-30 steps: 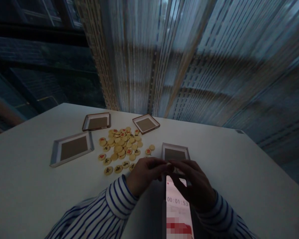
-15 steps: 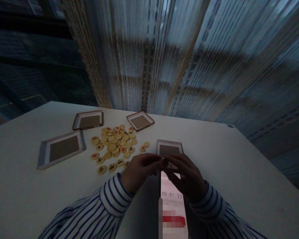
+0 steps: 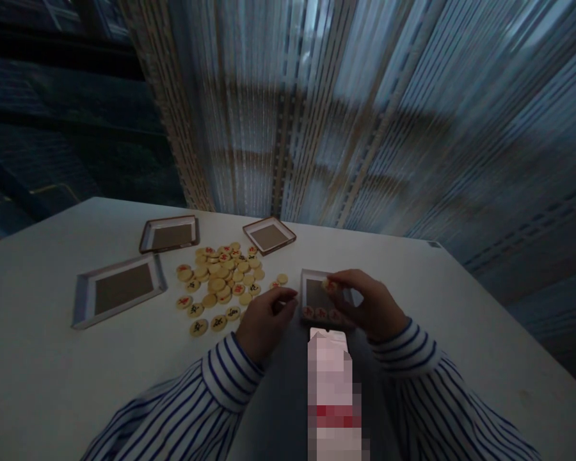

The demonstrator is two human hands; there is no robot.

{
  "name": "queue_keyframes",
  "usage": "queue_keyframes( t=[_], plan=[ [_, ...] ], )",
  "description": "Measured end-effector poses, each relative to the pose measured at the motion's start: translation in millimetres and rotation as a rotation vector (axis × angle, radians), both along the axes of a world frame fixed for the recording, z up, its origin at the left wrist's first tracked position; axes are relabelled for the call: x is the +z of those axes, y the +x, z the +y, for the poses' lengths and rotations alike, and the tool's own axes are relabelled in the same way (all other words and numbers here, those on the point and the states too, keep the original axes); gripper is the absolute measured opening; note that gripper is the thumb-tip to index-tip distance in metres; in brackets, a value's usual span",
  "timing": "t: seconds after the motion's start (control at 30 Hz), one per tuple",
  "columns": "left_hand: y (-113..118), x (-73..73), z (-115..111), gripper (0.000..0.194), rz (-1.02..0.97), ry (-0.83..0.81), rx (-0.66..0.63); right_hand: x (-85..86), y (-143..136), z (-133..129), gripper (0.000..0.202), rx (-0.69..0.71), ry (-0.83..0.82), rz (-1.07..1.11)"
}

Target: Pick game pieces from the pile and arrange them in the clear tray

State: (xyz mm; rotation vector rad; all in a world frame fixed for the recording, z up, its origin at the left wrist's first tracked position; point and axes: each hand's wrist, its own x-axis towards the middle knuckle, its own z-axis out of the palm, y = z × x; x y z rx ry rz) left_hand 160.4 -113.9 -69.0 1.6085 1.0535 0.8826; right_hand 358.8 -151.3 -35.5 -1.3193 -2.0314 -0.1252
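Nearest lies a phone, screen lit, its top end just beside the near edge of a shallow tray. The left hand hangs over the counter to the left of that tray, fingers loosely curled and released, with nothing showing between thumb and forefinger.

The right hand is above the tray, its fingers grasping a round piece by the edge, red-marked face in view. The piece looks light, hard and rigid, probably wood or plastic; it should not give under a pinch, and damage seems unlikely. Its smooth, rounded rim may slip or spin, so thumb and forefinger on opposite sides of the rim look like the best hold. Taken flat across the faces, the mark would be covered.

Inside the tray, a row of red-marked pieces lies flat along the near side; with neighbours so close, the exposed far rim seems the easier place to grip one.

Farther left spreads a pile of pieces, where overlapping ones probably slide readily. Beyond and around it sit a left tray, a far-left tray and a far-middle tray, before a string curtain.
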Motion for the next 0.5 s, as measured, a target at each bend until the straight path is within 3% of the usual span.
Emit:
queue_keyframes(
  t=[0.23, 0.5],
  plan=[
    [0.2, 6.0, -2.9, 0.021, 0.109, 0.054, -0.009, 32.5, -2.2, 29.9, 0.02, -0.034, -0.357, -0.307],
    [-1.2, 3.1, -2.3, 0.025, 0.177, 0.069, -0.014, 13.6, -10.4, 45.2, 0.022, 0.036, -0.502, -0.439]
  ],
)
